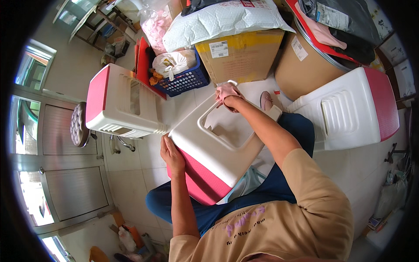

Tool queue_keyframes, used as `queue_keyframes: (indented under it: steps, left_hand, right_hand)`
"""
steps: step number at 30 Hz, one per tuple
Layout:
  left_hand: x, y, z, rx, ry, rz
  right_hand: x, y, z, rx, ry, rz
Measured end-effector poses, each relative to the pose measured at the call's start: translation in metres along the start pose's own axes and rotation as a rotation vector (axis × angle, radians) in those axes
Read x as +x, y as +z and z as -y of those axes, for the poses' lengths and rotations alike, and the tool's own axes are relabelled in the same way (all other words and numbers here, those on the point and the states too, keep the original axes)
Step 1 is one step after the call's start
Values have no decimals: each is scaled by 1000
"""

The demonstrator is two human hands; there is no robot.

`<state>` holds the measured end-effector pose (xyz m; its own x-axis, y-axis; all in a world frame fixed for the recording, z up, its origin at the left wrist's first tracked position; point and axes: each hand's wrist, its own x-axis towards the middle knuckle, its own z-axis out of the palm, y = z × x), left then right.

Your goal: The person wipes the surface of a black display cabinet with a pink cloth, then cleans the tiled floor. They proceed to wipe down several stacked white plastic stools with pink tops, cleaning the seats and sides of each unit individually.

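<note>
A white plastic stool with a pink seat (209,137) lies tilted across my lap, its pink top turned towards the lower left. My left hand (173,155) grips the stool's edge where the pink seat meets the white side. Bunched in my right hand (229,95) is a pink cloth (226,90), pressed on the stool's far leg end. A second such stool (127,104) stands to the left, and another white stool with a pink seat (347,111) is at the right.
A blue plastic basket (183,77) with a tied white bag, a taped cardboard box (242,55) under a white package, and a large brown drum (304,65) stand ahead. A round cushioned stool (79,124) is near the metal door (73,131) at left.
</note>
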<state>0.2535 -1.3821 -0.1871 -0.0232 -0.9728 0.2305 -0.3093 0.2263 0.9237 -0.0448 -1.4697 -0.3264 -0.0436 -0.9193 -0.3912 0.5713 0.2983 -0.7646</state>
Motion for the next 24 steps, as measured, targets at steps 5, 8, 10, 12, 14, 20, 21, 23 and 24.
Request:
queue_keyframes:
  steps: [5,8,10,12,14,20,21,23,24]
  left_hand:
    - [2,7,3,62,49,-56]
    - [-1,3,0,98,3,-51]
    - [-4,-1,-1,90,-44,-47]
    - [-5,-2,-1,88,48,-83]
    - [-5,-1,1,75,46,-104]
    - [-2,1,5,82,-20,-94]
    - [-2,0,4,59,-14,-72]
    - [-3,-1,4,90,-36,-67]
    - [-3,-2,4,87,-25,-79]
  right_hand:
    - [-72,101,26,-1199,-939,276]
    - [-138,151,56,-1225,-762,547]
    - [-183,172,73,-1463,-994,588]
    - [-235,171,79,-1880,-665,770]
    - [-279,151,76,-1767,-758,665]
    - [-273,126,34,-1165,-991,500]
    - [-257,134,32,-1122,-1099,478]
    - [-206,160,39,-1240,-622,430]
    - [-184,174,47,-1279,-381,399]
